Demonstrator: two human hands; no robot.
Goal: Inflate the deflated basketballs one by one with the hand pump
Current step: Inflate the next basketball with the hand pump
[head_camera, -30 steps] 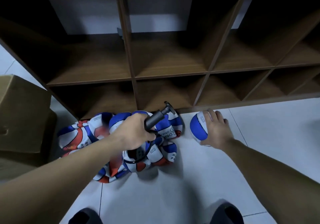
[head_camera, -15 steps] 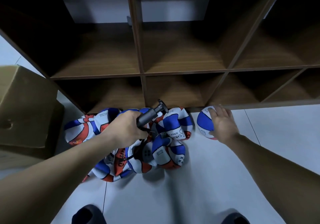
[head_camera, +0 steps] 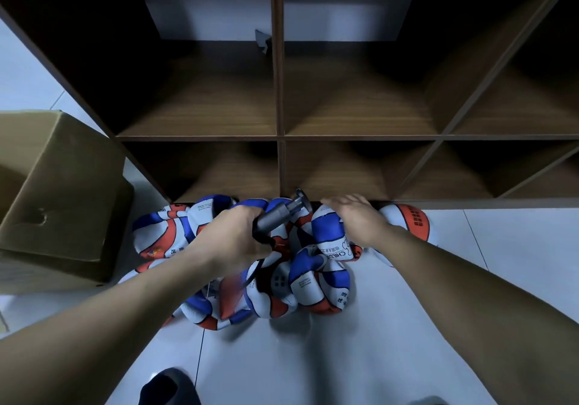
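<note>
Wooden cubby shelf (head_camera: pixel 279 136) filling twelve o'clock, compartments bare; cardboard box (head_camera: pixel 59 191) at nine. Heap of deflated basketballs (head_camera: pixel 282 266) on the floor at centre, against the shelf's foot. Inflated ball (head_camera: pixel 410 219) at three o'clock, released a moment ago and now lying alone. Right hand (head_camera: pixel 354 216) moved from it onto the heap, fingers (head_camera: pixel 336 200) spread and flat over a limp ball. Left hand (head_camera: pixel 233 237) still wrapped tight round the hand pump (head_camera: pixel 280 213), hose dangling. Likely one ball finished, next being picked.
</note>
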